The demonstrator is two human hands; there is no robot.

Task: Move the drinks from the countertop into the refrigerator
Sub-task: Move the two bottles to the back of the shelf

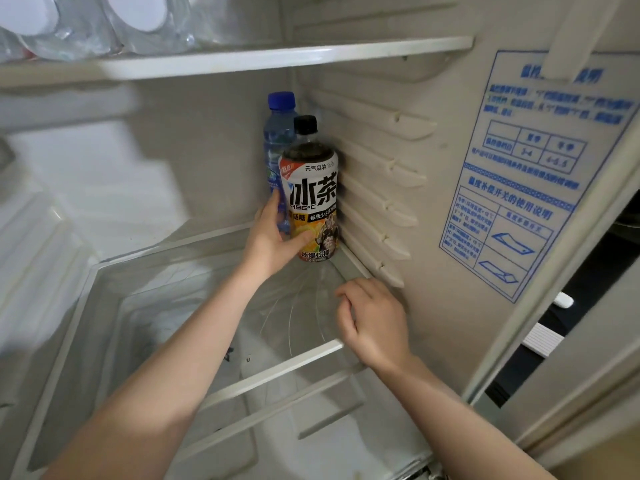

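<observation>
Left hand: reaching in deep, the left hand (273,237) grips the iced tea bottle (310,188) low on its label, thumb across the front, fingers wrapped round the left side.
Iced tea bottle: upright, black cap on top, dark drink inside, in the far right corner of the refrigerator (433,237); its base is down at the glass shelf (277,370), though I cannot tell whether it fully rests there.
Water bottle: a blue-capped water bottle (277,133) stands just behind and left of the tea, touching or nearly touching it, against the back wall.
Right hand: the right hand (375,323) hovers over the near right part of the glass shelf, close to the side wall, fingers loosely curled and holding nothing.
Side wall: moulded shelf rails (381,188) run just right of the tea; nearer us, a blue-printed instruction sticker (526,188).
Upper shelf: on the white upper shelf (277,57), at far left, clear plastic bottles (145,26) lie with their ends towards us.
</observation>
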